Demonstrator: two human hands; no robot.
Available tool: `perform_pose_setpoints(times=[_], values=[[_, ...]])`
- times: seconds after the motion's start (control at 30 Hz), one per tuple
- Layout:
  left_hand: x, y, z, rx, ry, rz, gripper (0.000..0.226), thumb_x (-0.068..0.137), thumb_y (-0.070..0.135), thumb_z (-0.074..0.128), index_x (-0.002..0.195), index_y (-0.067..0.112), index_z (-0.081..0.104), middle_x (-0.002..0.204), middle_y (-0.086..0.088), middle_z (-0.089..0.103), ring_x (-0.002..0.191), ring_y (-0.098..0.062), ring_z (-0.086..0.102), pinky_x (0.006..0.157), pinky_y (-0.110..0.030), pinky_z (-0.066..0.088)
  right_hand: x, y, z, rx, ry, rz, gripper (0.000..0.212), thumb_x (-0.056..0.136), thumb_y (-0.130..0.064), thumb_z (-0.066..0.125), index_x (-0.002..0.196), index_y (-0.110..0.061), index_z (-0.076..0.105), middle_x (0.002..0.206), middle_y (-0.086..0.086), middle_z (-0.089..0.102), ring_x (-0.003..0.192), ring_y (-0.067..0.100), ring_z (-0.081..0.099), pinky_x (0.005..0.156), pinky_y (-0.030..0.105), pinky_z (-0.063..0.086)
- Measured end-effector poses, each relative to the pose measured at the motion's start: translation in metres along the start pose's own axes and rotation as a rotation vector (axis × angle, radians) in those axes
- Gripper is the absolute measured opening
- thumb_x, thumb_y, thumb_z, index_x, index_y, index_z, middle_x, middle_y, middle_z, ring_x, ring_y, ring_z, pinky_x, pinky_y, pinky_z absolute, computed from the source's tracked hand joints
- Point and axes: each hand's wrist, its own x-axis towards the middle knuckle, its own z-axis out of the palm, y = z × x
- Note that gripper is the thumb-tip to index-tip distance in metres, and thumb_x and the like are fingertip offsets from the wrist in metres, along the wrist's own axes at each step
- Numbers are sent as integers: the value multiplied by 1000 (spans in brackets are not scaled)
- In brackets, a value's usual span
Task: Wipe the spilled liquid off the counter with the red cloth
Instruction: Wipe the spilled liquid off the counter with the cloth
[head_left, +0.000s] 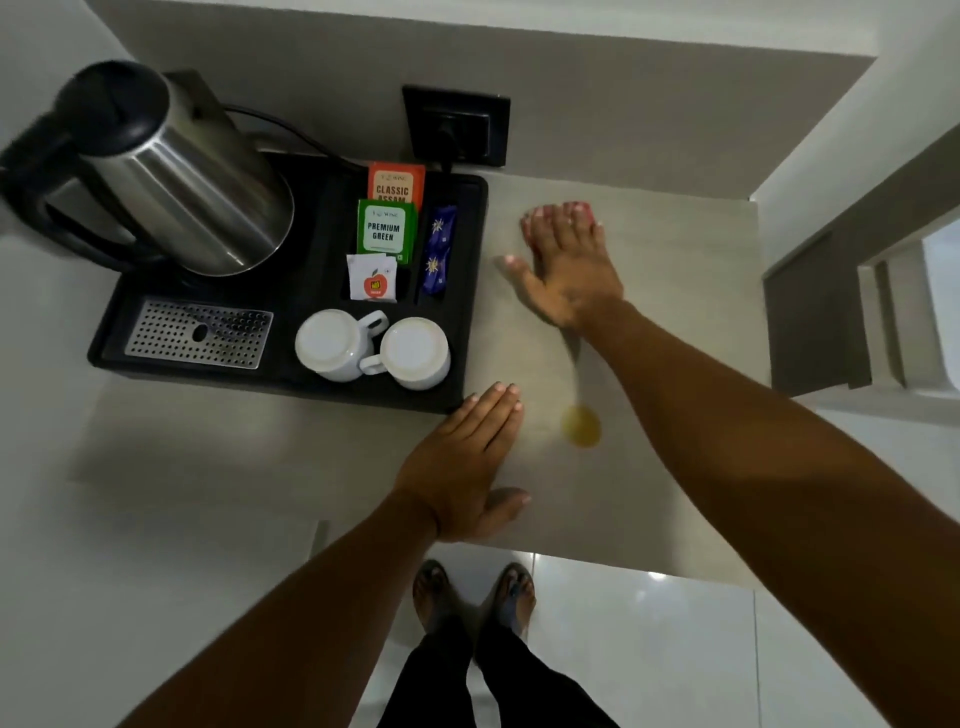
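Observation:
A small yellow puddle of spilled liquid (581, 427) lies on the pale counter (675, 312), with a faint wet streak running up from it. My right hand (566, 265) lies flat at the far side of the counter, fingers spread over the red cloth (586, 209), of which only a thin red edge shows past the fingertips. My left hand (462, 457) rests palm down on the counter, fingers together, just left of the puddle and touching nothing else.
A black tray (467, 291) fills the counter's left half, holding a steel kettle (182, 176), tea sachets (387, 228), two upturned white cups (374, 348) and a metal drip grid (200, 332). A black wall socket (457, 124) sits behind. The counter's front edge runs above my feet.

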Motion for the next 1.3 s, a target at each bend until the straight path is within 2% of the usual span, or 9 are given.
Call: perform_pose_setpoints(times=[0.13, 0.23, 0.4, 0.57, 0.8, 0.9, 1.0, 1.17, 1.3], values=[[-4, 6, -7, -9, -13, -24, 93, 98, 61, 47, 162, 2, 15, 172, -18, 11, 161, -29, 4, 129, -47, 12, -60, -25, 22, 0, -43, -141, 87, 96, -76, 8, 162, -21, -1, 170, 10, -5, 154, 31, -15, 124, 47, -10], [-18, 7, -5, -3, -5, -47, 92, 99, 63, 41, 162, 2, 12, 172, -18, 8, 161, -28, 2, 129, -48, 11, -122, 1, 28, -31, -37, -153, 84, 99, -74, 17, 162, -22, -3, 170, 9, -7, 154, 30, -15, 125, 48, -6], [-44, 2, 7, 57, 13, -55, 97, 98, 69, 37, 162, 1, 11, 173, -17, 7, 161, -28, -2, 130, -49, 9, -157, 78, 13, -49, 2, -1, 90, 95, -76, 22, 163, -19, 5, 171, 13, -1, 155, 33, -9, 125, 51, -2], [-43, 3, 6, 59, 38, -58, 98, 96, 68, 41, 161, -2, 17, 171, -20, 13, 160, -31, 4, 130, -49, 10, -120, 49, 16, 4, 40, 127, 97, 90, -81, 13, 163, -18, 8, 171, 12, 0, 155, 34, -10, 124, 49, -7], [-55, 2, 9, 79, 39, -115, 100, 95, 70, 38, 161, -2, 16, 171, -21, 13, 160, -32, 6, 130, -50, 12, -214, 22, 54, -31, -6, -102, 83, 98, -76, 13, 159, -25, -10, 168, 7, -11, 154, 29, -16, 124, 47, -8], [-65, -3, 11, 97, 25, -125, 102, 94, 72, 34, 161, -2, 11, 172, -21, 9, 160, -32, 4, 130, -49, 9, -229, 51, 49, -32, 11, 39, 88, 96, -78, 9, 161, -20, -6, 169, 11, -7, 155, 30, -15, 125, 51, -4], [-64, -2, 10, 109, 24, -133, 102, 94, 72, 34, 161, -2, 11, 172, -21, 10, 160, -32, 5, 130, -49, 9, -192, 41, 39, -1, 34, 164, 92, 93, -80, 6, 162, -19, -3, 170, 11, -8, 154, 31, -17, 124, 50, -8], [-68, -2, 7, 110, 24, -149, 103, 94, 73, 32, 161, -2, 11, 171, -22, 13, 160, -33, 8, 130, -49, 10, -195, -23, 60, -59, -30, -89, 86, 97, -76, 9, 161, -22, -10, 168, 11, -16, 152, 30, -23, 123, 47, -11], [-81, -7, 9, 125, 28, -192, 106, 93, 75, 36, 161, -2, 12, 170, -23, 15, 160, -34, 9, 130, -50, 11, -259, -3, 71, -76, -45, -200, 82, 100, -72, 15, 162, -20, -2, 170, 10, -7, 154, 26, -18, 126, 50, -1]])
